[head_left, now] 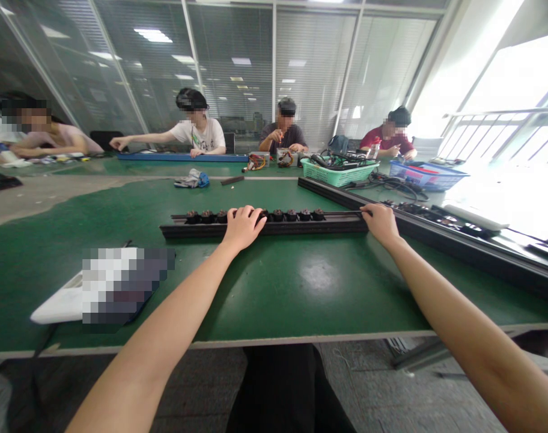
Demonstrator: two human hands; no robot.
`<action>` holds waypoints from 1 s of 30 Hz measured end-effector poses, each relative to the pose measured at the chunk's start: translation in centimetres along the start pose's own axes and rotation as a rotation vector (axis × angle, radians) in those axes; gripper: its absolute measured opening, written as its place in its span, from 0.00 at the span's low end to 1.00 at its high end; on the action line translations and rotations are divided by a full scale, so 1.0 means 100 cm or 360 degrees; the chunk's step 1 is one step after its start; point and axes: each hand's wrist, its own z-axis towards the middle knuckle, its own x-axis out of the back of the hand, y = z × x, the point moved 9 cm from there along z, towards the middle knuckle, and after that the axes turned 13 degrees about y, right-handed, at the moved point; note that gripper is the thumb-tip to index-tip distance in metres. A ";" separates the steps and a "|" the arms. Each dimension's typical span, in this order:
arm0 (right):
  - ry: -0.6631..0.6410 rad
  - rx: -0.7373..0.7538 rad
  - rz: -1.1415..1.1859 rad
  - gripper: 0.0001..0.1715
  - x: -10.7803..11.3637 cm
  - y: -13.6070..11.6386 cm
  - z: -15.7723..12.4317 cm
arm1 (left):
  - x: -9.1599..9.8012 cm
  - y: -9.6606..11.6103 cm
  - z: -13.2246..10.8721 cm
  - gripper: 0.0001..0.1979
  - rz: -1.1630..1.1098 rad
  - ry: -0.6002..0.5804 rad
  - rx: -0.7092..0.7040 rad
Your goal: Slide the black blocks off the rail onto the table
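Observation:
A long black rail (301,228) lies crosswise on the green table, with a row of black round parts (292,214) along its top. My left hand (244,227) is over the left half of the row, fingers curled across it and thumb on the near side; it covers some of the round parts. At the rail's right end my right hand (381,221) is closed, thumb and fingertips pinching the end of a thin dark strip (344,213) that runs along the top. Just beyond that hand, a second long black rail (436,231) slants across the table.
A white and dark item (57,304), partly blurred, lies at left. Farther back are a crumpled grey and blue cloth (193,178), a short dark bar (232,180), a green basket (341,175) of cables and a blue basket (429,178). Several people sit along the far side.

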 end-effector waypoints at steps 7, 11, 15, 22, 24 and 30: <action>0.0004 -0.0004 -0.0047 0.19 -0.001 0.006 0.001 | -0.001 0.000 0.000 0.23 0.0021 0.0011 -0.0011; 0.0011 0.0008 -0.0053 0.19 -0.001 0.007 0.001 | 0.000 0.000 0.000 0.22 0.0020 0.0014 -0.0008; 0.0008 -0.0009 -0.0044 0.19 -0.002 0.007 0.001 | 0.000 0.000 0.000 0.23 0.0013 0.0009 -0.0004; 0.0010 -0.0018 -0.0051 0.19 0.000 0.005 0.001 | 0.001 0.000 0.000 0.22 -0.0003 0.0014 0.0000; 0.0011 -0.0023 -0.0064 0.19 0.001 0.005 0.001 | 0.001 0.000 0.000 0.22 0.0004 0.0014 -0.0005; -0.0008 -0.0015 -0.0068 0.19 -0.001 0.006 0.001 | -0.001 -0.001 0.000 0.23 0.0000 0.0025 -0.0009</action>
